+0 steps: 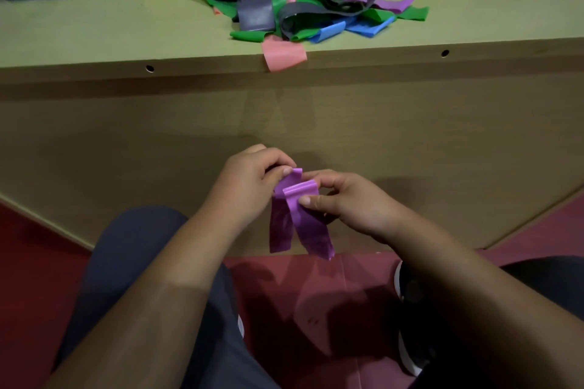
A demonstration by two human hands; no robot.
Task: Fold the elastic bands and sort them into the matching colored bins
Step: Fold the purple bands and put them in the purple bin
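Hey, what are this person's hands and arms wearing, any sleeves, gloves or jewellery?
The left hand and right hand are ungloved, no rings visible. The left arm and right arm are bare: no sleeves, watch or bracelet in view.

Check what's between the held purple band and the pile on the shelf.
Head view: only the pink band hanging over the shelf edge, then bare wooden panel down to the purple band.
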